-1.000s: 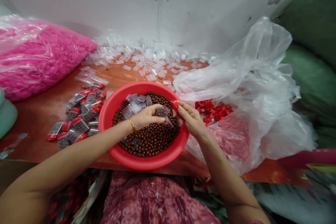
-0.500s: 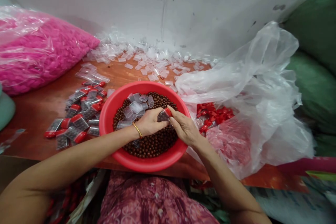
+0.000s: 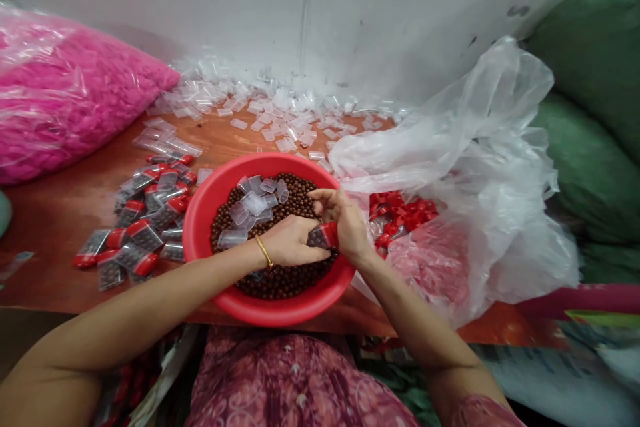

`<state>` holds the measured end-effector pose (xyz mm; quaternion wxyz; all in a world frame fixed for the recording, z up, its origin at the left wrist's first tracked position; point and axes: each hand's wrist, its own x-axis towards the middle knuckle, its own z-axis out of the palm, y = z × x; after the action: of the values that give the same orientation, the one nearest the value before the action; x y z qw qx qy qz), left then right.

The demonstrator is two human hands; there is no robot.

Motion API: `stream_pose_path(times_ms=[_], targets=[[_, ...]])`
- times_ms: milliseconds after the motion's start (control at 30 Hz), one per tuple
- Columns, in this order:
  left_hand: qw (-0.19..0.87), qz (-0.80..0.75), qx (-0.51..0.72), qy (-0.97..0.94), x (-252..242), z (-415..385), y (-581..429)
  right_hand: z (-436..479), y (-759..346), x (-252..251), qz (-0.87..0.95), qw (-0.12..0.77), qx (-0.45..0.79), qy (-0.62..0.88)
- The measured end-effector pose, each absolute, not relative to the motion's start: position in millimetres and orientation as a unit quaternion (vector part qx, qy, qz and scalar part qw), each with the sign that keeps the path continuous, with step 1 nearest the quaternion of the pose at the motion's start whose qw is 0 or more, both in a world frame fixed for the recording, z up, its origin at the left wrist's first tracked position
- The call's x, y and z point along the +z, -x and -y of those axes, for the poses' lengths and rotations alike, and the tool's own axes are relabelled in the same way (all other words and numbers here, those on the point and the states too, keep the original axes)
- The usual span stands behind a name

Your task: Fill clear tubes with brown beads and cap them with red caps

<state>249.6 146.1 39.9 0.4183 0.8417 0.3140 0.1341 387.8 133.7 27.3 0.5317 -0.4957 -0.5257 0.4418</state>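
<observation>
A red basin [image 3: 210, 213] full of small brown balls [image 3: 280, 280] sits at the table's near edge, with a few empty clear cases [image 3: 255, 203] lying on the balls. Over the basin both hands meet on one small clear case filled with balls [image 3: 320, 236]. My left hand [image 3: 293, 240], with a gold bangle at the wrist, is closed round the case body. My right hand [image 3: 345, 223] presses a red cap [image 3: 332, 233] onto its end, fingers curled over it.
Filled red-capped cases [image 3: 143, 227] lie in a pile left of the basin. Empty clear cases [image 3: 280, 113] are strewn along the wall. A clear plastic bag [image 3: 475, 167] with loose red caps [image 3: 405, 210] lies to the right, a pink-filled bag [image 3: 65, 107] far left, green sacks [image 3: 595, 167] far right.
The right hand brought the red cap to the filled case and now presses it on. Both hands dropped lower and nearer over the basin.
</observation>
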Motion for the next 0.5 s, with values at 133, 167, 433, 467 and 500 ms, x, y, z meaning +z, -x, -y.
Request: stream_pose_path(times_ms=[133,167,433,467,500], targets=[[0.364,-0.34,0.104,-0.861,41.1,-140.7,-246.6,-139.4,-375.9,18.5,0.548,0.452,0.521,0.474],[0.34,-0.35,0.09,-0.868,41.2,-139.4,-245.7,-139.0,-375.7,16.4,0.567,0.441,0.512,0.471],[0.237,-0.337,0.056,-0.909,38.3,-141.9,-245.1,-133.2,-370.7,23.8,0.597,0.427,0.529,0.426],[0.246,-0.334,0.081,-0.906,42.2,-143.4,-244.8,-134.8,-373.6,28.2,0.578,0.457,0.534,0.415],[0.257,-0.338,0.112,-0.898,48.0,-144.6,-242.7,-136.8,-380.1,32.4,0.564,0.489,0.524,0.411]])
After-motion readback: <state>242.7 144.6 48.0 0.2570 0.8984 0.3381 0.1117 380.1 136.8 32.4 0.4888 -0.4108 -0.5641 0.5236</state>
